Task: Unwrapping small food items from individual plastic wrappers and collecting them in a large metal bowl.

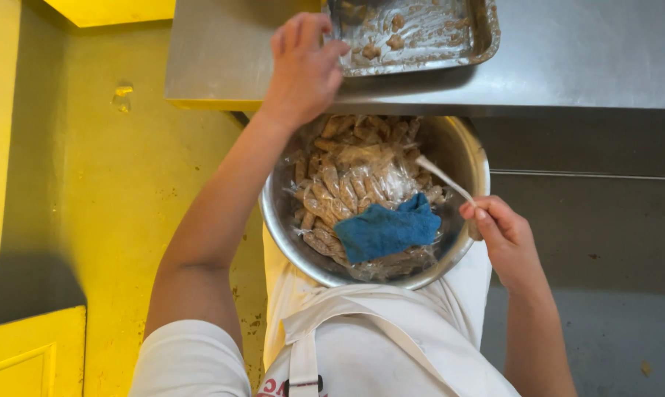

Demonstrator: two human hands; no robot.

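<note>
Floor [119,184]: yellow on the left with scuffs and a small bit of debris; grey on the right below the counter edge.
Counter [590,59]: stainless steel, across the top of the view; its front edge overhangs the far rim of the bowl.
Apron [362,345]: white, worn by the person, at the bottom centre, just under the bowl.
Bowl [465,154]: large round metal bowl, held against the person's body below the counter edge, between the two arms.
Tray [487,29]: shallow metal tray on the counter near its front edge, smeared with brown crumbs and residue, straight beyond the bowl.
Bowl contents [347,184]: brown finger-shaped pieces packed in rows, covered by a sheet of clear plastic film.
Left hand [303,66]: raised over the counter edge by the tray's near left corner, fingers curled loosely; nothing visible in it, though whether it touches the tray I cannot tell.
Right hand [505,239]: at the bowl's right rim, thumb and fingers pinched on a twisted end of the film.
Cloth [387,229]: blue, crumpled, lying on top of the film in the near part of the bowl, hiding some pieces beneath.
Film strand [444,176]: thin white twist running from the right hand's fingertips up and left over the bowl.
</note>
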